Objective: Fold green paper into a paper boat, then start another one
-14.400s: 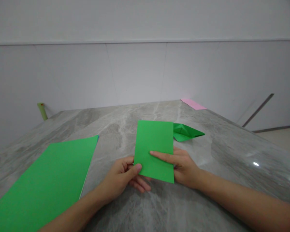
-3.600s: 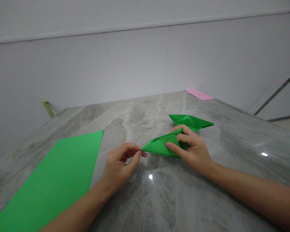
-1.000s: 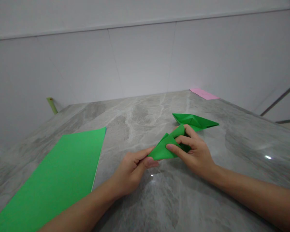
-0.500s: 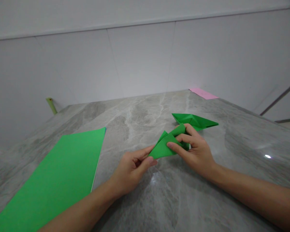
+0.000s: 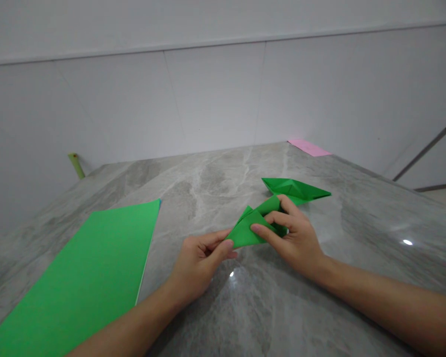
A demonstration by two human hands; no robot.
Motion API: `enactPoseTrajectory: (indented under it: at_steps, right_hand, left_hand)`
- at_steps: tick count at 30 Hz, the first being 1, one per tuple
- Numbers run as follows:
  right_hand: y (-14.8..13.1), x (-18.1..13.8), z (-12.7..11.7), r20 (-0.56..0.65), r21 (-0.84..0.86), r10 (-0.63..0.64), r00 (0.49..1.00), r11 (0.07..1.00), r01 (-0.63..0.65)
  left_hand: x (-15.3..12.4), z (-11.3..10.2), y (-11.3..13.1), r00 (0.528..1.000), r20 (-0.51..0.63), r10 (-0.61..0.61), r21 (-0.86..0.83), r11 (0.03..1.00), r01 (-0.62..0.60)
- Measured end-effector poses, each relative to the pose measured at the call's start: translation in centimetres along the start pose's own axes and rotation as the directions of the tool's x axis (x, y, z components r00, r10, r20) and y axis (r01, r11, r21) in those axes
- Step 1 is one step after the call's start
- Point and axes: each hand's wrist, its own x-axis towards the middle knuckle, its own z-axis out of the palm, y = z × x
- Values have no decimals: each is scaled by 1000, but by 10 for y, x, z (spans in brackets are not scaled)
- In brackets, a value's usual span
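A partly folded green paper (image 5: 249, 229) sits just above the grey marble table (image 5: 215, 188), held between both hands. My left hand (image 5: 200, 260) pinches its near left corner between thumb and fingers. My right hand (image 5: 293, 235) grips its right side, thumb on top and fingers curled around the folded layers. Just behind my right hand a finished green paper boat (image 5: 295, 189) rests on the table.
A stack of flat green sheets (image 5: 85, 277) lies at the left. A pink sheet (image 5: 308, 147) lies at the table's far right corner. A yellow-green stick (image 5: 76, 165) leans on the white wall at the far left.
Over the earlier frames the flat folded sheet became a pointed, layered shape. In the last second both hands kept their grip and the paper shifted only slightly.
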Motion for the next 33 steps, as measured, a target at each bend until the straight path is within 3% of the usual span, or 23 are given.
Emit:
enactPoseTrajectory:
  at_steps: [12,27,30,33]
  right_hand:
    - [-1,0,0,19,-54,51,999,997,-50]
    - [2,0,2,18,25,100,995,995,-100]
    - [4,0,2,10,-4,98,995,995,-98]
    - [1,3,-3,-31,-121,-19,999,993,15]
  left_hand:
    - [-1,5,4,995,-96,-27,12,1000,29]
    - [0,3,4,986,-165,11,81,997,2]
    - [-1,2,7,985,-153,79,197,979,-48]
    - [-2,0,10,952,-100,290,463,860,-213]
